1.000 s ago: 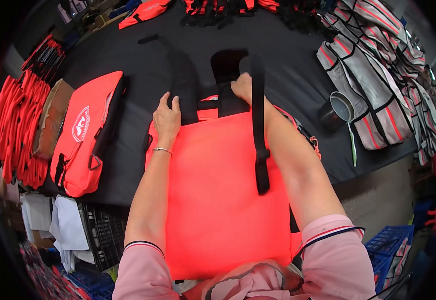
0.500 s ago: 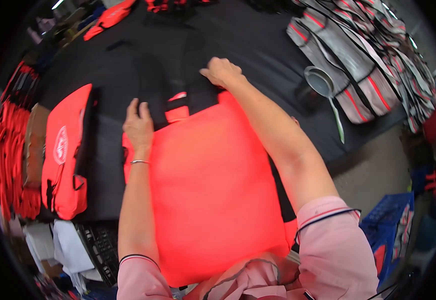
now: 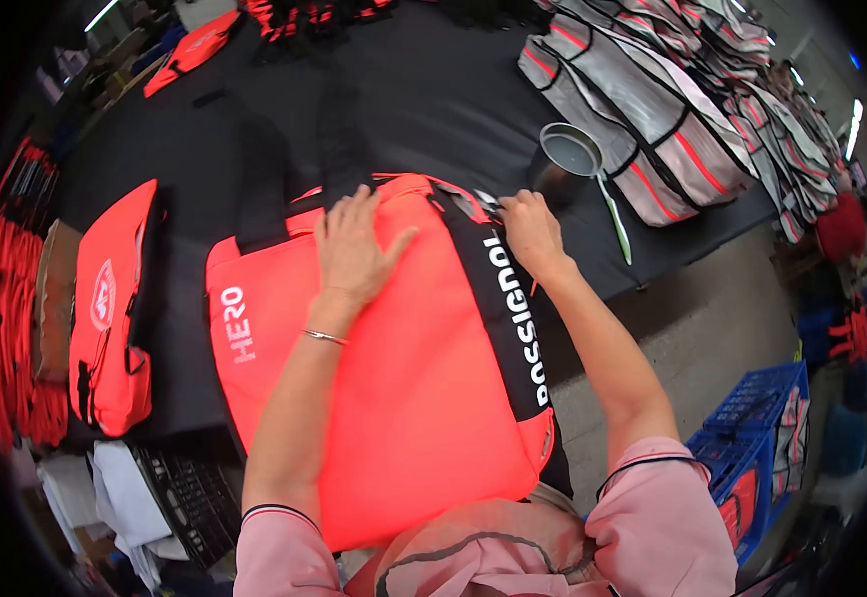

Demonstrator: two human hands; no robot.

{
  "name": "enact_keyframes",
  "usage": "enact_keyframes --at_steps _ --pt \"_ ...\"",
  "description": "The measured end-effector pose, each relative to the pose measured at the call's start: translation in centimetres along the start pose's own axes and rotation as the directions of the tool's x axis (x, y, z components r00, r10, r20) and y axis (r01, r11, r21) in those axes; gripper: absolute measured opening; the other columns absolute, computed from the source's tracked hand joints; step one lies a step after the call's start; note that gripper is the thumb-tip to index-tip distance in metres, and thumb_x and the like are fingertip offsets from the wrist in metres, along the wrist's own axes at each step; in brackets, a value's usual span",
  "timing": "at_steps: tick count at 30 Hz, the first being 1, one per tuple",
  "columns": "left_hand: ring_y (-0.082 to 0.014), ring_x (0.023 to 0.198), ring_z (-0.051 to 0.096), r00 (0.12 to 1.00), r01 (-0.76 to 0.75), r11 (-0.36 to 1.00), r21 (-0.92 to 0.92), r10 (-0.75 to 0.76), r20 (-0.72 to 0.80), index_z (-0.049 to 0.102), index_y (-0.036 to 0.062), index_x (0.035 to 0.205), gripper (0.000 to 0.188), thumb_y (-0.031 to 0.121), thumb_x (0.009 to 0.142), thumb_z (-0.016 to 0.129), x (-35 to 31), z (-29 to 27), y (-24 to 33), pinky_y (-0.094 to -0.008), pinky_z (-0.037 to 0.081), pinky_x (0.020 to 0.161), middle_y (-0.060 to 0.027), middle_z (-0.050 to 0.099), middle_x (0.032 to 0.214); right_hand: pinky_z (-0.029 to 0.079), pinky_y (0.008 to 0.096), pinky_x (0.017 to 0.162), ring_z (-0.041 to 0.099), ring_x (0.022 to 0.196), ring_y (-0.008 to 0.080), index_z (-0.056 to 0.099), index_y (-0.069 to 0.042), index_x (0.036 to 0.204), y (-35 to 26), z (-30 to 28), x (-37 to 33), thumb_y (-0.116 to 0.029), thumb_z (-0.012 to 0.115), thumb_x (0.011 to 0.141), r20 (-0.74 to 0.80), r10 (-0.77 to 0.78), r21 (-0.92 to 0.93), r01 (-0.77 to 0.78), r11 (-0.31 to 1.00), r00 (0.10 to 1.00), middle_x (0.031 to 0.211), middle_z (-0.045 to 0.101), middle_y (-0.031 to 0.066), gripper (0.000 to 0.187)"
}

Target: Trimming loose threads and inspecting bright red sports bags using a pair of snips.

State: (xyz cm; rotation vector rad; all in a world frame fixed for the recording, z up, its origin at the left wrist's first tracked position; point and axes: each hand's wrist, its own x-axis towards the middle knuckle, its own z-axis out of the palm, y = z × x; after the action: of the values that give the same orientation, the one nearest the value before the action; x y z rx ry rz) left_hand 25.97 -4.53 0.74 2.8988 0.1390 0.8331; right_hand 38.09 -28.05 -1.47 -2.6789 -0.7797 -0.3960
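A large bright red-orange bag with a black side band and black straps lies on the black table in front of me. My left hand rests flat on its upper part, fingers spread. My right hand pinches the bag's upper right corner at the end of the black band, near a small metal part. The black straps run away from the bag's top across the table.
Another red-orange bag lies at the left, beside a stack of red ones. Grey and red bags are piled at the right. A round metal cup stands near my right hand. Blue crates sit on the floor.
The bag has been turned so its black side band now faces up. My left hand moved onto the bag's top middle, and my right hand shifted to its right corner.
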Motion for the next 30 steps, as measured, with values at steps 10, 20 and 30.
enact_keyframes --at_steps 10,20,30 --pt "-0.0239 0.095 0.057 1.0 0.003 0.998 -0.057 -0.003 -0.005 0.053 0.0029 0.131 0.057 0.025 0.082 0.072 -8.1 -1.1 4.6 -0.0366 0.042 0.085 -0.0078 0.062 0.108 0.047 0.0483 0.078 0.059 0.087 0.0406 0.055 -0.001 0.098 -2.0 -5.0 -0.9 -0.008 0.058 0.091 -0.074 0.138 0.421 -0.095 0.902 0.988 0.093 0.058 0.0195 0.01" --pt "-0.0219 0.092 0.059 0.998 -0.01 0.995 -0.097 0.004 -0.059 0.058 0.0058 0.123 0.044 0.022 0.084 0.07 -8.0 -0.7 4.6 -0.0356 0.046 0.079 -0.0055 0.064 0.106 0.049 0.0433 0.087 0.059 0.104 0.0362 0.05 -0.004 0.123 -10.0 -1.2 0.5 -0.032 0.072 0.082 0.148 0.1 0.346 -0.146 0.927 0.984 0.116 0.055 0.0169 0.055" --pt "-0.0272 0.071 0.064 0.97 0.239 0.896 -0.374 -0.203 0.136 0.07 0.0087 0.1 0.017 0.016 0.084 0.07 -2.5 -0.6 1.3 -0.0376 0.05 0.059 -0.0077 0.062 0.079 0.048 0.0412 0.088 0.058 0.105 0.0342 0.049 0.0 0.121 -9.3 0.5 -0.5 -0.024 0.074 0.079 0.042 0.113 0.488 -0.119 0.865 0.993 0.113 0.056 0.0166 0.055"
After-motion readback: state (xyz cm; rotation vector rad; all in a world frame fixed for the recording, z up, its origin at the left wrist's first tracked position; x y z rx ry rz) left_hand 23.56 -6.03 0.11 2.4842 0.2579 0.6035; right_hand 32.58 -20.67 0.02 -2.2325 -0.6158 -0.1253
